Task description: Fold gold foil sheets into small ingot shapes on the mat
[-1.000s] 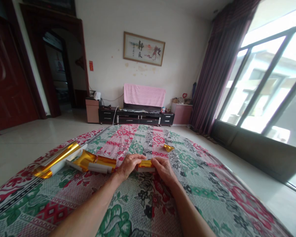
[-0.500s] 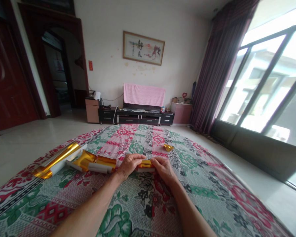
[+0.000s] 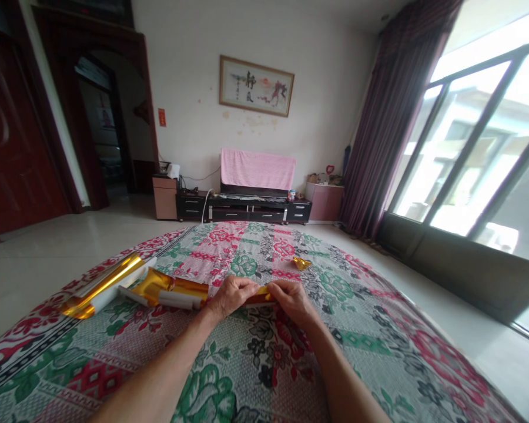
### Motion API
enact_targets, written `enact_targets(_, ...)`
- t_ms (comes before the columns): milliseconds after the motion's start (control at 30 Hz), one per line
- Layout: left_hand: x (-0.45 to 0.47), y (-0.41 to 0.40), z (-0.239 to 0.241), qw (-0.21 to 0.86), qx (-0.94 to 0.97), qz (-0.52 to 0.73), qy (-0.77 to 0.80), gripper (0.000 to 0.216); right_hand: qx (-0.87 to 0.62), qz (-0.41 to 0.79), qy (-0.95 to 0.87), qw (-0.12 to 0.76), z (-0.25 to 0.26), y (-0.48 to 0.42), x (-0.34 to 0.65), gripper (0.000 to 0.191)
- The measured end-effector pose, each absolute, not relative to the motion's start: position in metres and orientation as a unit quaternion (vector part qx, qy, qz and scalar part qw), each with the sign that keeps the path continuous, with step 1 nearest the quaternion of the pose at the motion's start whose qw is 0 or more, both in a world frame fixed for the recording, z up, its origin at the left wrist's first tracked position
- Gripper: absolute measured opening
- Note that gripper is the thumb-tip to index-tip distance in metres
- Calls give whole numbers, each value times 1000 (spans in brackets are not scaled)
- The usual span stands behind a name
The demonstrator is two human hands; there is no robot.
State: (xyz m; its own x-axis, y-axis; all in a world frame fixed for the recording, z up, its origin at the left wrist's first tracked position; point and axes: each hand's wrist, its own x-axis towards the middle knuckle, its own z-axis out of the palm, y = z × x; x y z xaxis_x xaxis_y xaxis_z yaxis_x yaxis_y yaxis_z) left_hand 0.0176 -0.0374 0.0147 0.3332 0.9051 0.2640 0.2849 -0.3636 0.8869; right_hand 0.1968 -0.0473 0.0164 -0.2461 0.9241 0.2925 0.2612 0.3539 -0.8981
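Both hands meet at the centre of the flowered cloth [image 3: 255, 376], which covers the work surface.

1. Left hand [image 3: 231, 296]: fingers curled down and closed on the left end of the gold paper [image 3: 260, 292].
2. Right hand [image 3: 293, 299]: fingers closed on the right end of the same gold paper, thumb side toward the left hand.
3. Gold paper: a narrow folded strip, held level between the two hands and low over the cloth. Only a short middle section shows. Whether it touches the cloth cannot be determined.

Items around the hands:
- At 9 o'clock, just beside the left hand: curled gold sheets [image 3: 176, 289] with white backing, lying on the cloth.
- Further out at 9 to 10 o'clock: a flat stack of gold sheets [image 3: 99, 285], near the cloth's left edge.
- At 1 o'clock, apart from the hands: a small folded gold piece [image 3: 300, 263], resting on the cloth.

Room beyond, at 12 o'clock: a dark low cabinet [image 3: 251, 212] against the wall, a pink towel [image 3: 258, 169] draped above it, and a framed picture [image 3: 256, 86] higher up. At 3 o'clock: a large window [image 3: 480, 153] with a dark curtain [image 3: 392, 117].
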Motion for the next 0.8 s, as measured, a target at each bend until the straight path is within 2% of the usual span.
enact_targets(300,19,-39,23,317,766,342,443,24,-408,414,-665,469,9,-42,194,29)
enact_targets(533,19,-37,21,411,726,356,422,26,-388,397,-700,449,14,-43,192,26)
enact_targets(633,21,-35,17,455,670,390,438,27,-395,437,-658,469,12,-43,188,21)
enact_targets(800,23,-31,14,488,596,454,448,29,-388,511,-588,493,7,-42,181,26)
